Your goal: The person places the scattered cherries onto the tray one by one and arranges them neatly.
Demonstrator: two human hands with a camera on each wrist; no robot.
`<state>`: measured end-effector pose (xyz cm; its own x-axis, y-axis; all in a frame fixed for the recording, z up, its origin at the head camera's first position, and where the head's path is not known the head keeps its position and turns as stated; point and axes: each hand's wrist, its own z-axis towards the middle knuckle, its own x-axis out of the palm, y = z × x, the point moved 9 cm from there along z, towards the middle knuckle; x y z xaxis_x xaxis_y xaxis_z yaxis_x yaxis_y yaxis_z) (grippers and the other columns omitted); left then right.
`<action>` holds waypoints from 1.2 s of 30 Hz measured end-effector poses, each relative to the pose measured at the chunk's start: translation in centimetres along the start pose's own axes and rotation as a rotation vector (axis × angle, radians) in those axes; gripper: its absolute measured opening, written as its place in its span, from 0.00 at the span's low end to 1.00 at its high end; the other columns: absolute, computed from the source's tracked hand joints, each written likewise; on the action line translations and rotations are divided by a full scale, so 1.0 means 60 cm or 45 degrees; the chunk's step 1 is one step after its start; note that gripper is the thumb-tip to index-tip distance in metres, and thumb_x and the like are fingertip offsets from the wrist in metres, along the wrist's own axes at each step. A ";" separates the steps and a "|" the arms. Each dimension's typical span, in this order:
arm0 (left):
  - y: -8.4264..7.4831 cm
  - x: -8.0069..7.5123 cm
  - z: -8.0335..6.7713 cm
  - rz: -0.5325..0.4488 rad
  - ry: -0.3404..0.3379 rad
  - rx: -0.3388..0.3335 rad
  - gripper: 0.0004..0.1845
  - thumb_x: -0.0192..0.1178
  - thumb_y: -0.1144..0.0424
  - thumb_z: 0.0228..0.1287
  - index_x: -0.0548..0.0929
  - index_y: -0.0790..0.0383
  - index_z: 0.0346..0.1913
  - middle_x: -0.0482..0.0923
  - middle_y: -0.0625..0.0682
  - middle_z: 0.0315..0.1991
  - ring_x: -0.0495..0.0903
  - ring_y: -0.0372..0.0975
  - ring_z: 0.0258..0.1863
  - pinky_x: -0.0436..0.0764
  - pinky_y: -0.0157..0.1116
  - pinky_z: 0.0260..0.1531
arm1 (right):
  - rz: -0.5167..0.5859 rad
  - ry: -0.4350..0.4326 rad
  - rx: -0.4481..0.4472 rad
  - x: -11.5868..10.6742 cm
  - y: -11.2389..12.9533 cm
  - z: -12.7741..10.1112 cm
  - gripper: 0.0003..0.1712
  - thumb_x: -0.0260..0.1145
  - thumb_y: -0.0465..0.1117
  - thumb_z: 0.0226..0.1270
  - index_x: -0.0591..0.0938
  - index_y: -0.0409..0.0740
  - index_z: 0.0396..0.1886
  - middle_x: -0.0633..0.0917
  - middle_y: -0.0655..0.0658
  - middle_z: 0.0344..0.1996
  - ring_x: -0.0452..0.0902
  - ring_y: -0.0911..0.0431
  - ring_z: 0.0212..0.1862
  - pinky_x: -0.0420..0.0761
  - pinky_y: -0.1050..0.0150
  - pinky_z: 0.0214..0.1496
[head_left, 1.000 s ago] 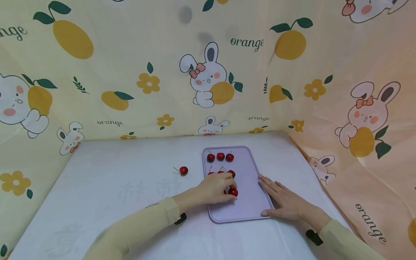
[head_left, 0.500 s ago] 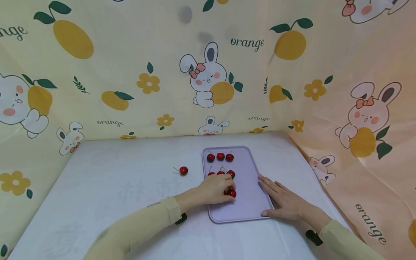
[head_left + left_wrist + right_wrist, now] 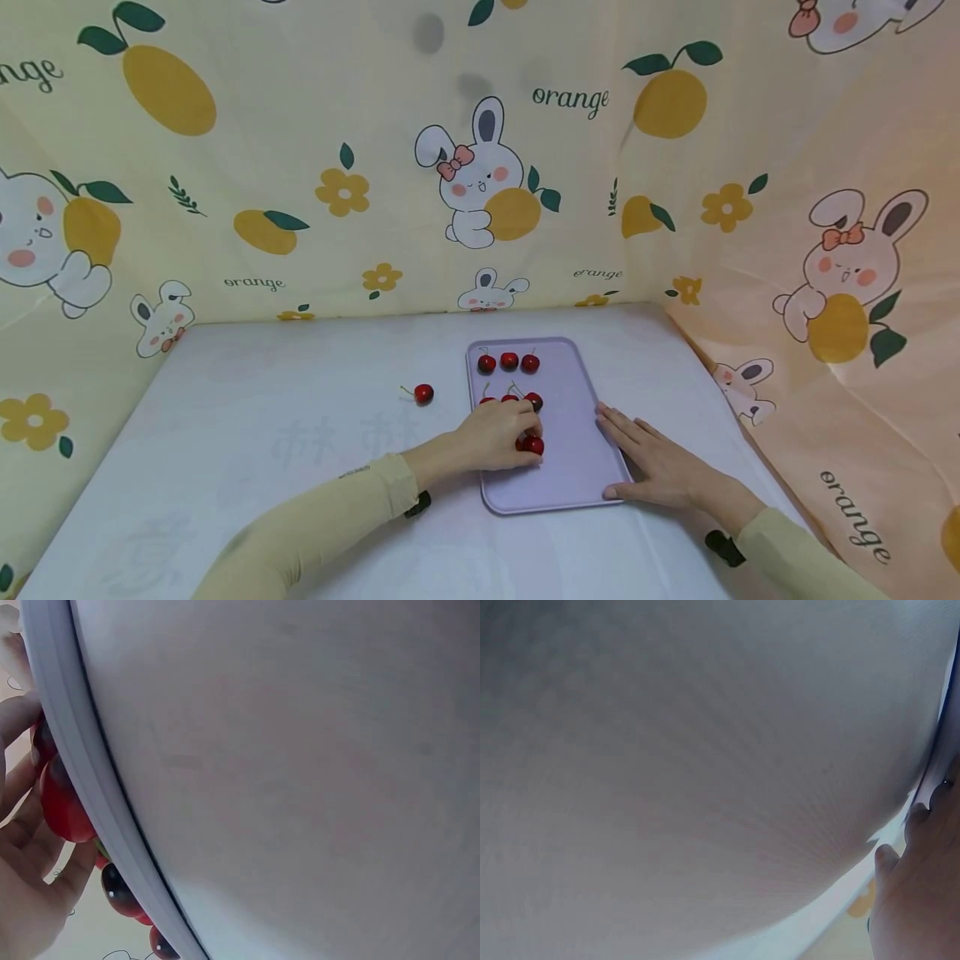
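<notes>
On the lilac tray (image 3: 573, 467), my left hand (image 3: 487, 437) curls its fingers and thumb around a red cherry (image 3: 533, 446) near the tray's left half. Another cherry is partly hidden beside it under the fingers. In the left wrist view the gripped cherry (image 3: 64, 801) shows dark red between the fingers, just beyond the tray's rim (image 3: 79, 742). My right hand (image 3: 663, 467) lies with straight fingers along the tray's right edge, thumb at its lower right corner. The right wrist view shows part of that hand (image 3: 922, 892) beside the rim.
At the tray's far end three cherries (image 3: 509, 362) stand in a row. A second row, with a cherry (image 3: 533, 401) at its right end, is partly covered by my left hand. One stemmed cherry (image 3: 423, 394) lies on the white tablecloth (image 3: 300, 383) left of the tray.
The cherry in my left fingers has shifted slightly left, up to the cherry beside it, and the fingers have drawn in with it. My right hand has stayed at the tray's edge.
</notes>
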<state>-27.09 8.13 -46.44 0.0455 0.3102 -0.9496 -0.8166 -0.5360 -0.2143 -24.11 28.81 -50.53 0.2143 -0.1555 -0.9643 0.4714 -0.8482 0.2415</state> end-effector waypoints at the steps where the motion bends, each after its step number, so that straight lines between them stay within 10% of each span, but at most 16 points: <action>1: -0.001 -0.001 0.000 -0.001 0.000 0.002 0.16 0.74 0.42 0.61 0.88 0.47 0.44 0.77 0.40 0.37 0.71 0.28 0.31 0.68 0.25 0.28 | -0.002 0.001 0.002 0.000 0.000 0.000 0.65 0.64 0.78 0.60 0.53 0.48 0.85 0.48 0.48 0.85 0.49 0.45 0.83 0.53 0.38 0.80; 19: 0.011 -0.059 -0.012 -0.183 -0.115 -0.058 0.14 0.69 0.51 0.70 0.87 0.53 0.51 0.82 0.43 0.45 0.81 0.34 0.39 0.79 0.29 0.39 | 0.000 0.014 0.013 0.002 -0.003 0.000 0.65 0.63 0.79 0.60 0.52 0.48 0.85 0.47 0.48 0.85 0.48 0.45 0.83 0.52 0.38 0.80; 36: 0.134 -0.170 -0.107 -0.317 -0.522 -0.278 0.10 0.70 0.65 0.66 0.86 0.57 0.49 0.82 0.45 0.43 0.82 0.38 0.38 0.83 0.34 0.35 | -0.019 0.020 0.030 0.003 -0.004 0.002 0.66 0.63 0.79 0.59 0.52 0.49 0.86 0.48 0.48 0.85 0.48 0.45 0.83 0.53 0.40 0.80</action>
<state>-30.42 -4.38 -39.96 -0.0419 0.7074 -0.7056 -0.6689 -0.5444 -0.5061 -24.29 28.89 -50.79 0.2210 -0.1348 -0.9659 0.4547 -0.8619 0.2243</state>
